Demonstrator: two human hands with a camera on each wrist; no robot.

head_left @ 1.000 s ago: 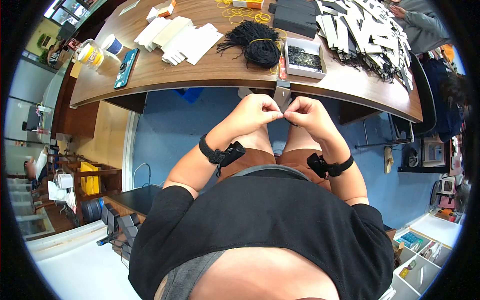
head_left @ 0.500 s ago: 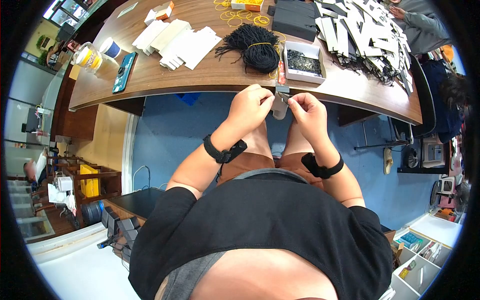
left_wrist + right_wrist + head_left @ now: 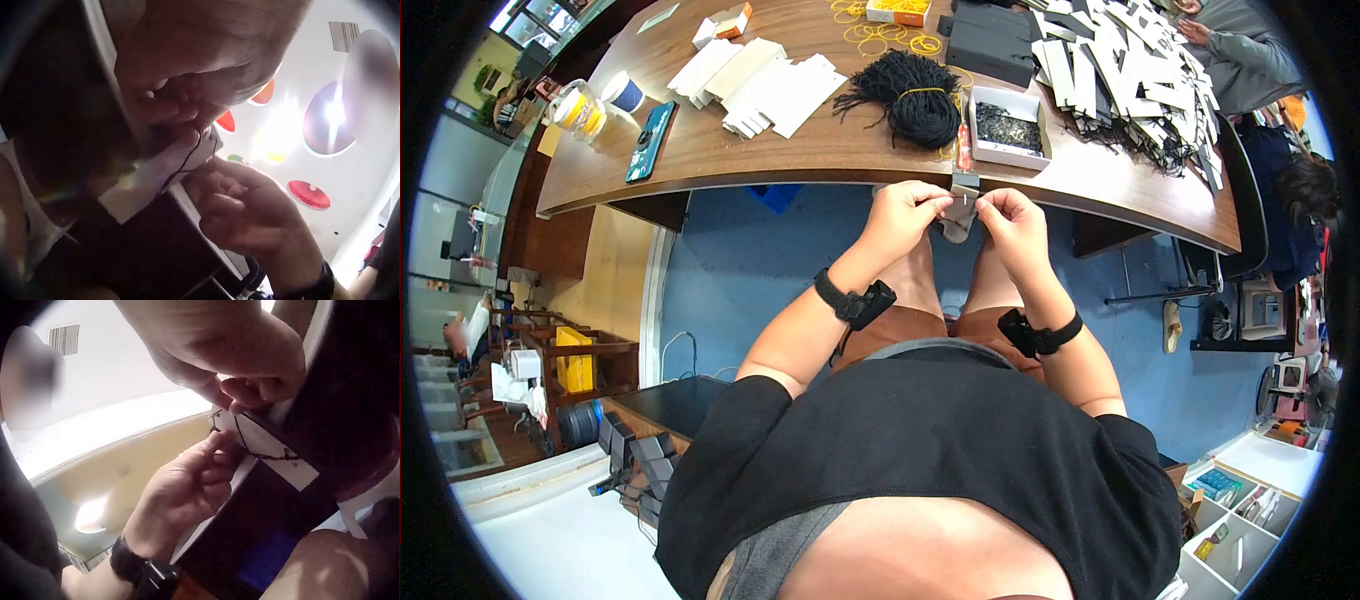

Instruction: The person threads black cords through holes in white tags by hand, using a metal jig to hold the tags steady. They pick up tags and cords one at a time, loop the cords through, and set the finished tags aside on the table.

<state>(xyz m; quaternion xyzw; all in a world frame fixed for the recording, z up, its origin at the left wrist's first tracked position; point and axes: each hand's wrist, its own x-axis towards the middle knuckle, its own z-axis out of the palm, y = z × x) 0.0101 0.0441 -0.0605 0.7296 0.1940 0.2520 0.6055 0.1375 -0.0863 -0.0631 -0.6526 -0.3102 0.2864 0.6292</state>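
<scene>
My left hand (image 3: 902, 222) and right hand (image 3: 1017, 228) are raised at the table's front edge, fingertips a small gap apart. A pale card (image 3: 130, 195) lies behind them in the left wrist view, with a black cord (image 3: 170, 179) across it. In the right wrist view the same card (image 3: 299, 474) and cord (image 3: 261, 455) show below the right hand (image 3: 219, 344). Thumb and forefinger of each hand pinch a thin strand of the cord. The exact grip is partly hidden by the curled fingers.
On the table (image 3: 800, 165) are a black cord bundle (image 3: 922, 105), an open box of small dark pieces (image 3: 1010, 128), white cards (image 3: 775, 90), yellow bands (image 3: 875, 35), a phone (image 3: 650, 140), cups (image 3: 622, 93) and a heap of black-and-white strips (image 3: 1140, 80). Another person (image 3: 1245, 50) sits at the far right.
One second ago the fingertips met lower down, over the lap. The hands then moved up to the table edge and apart; since half a second ago the left fingers have tilted more toward the right hand.
</scene>
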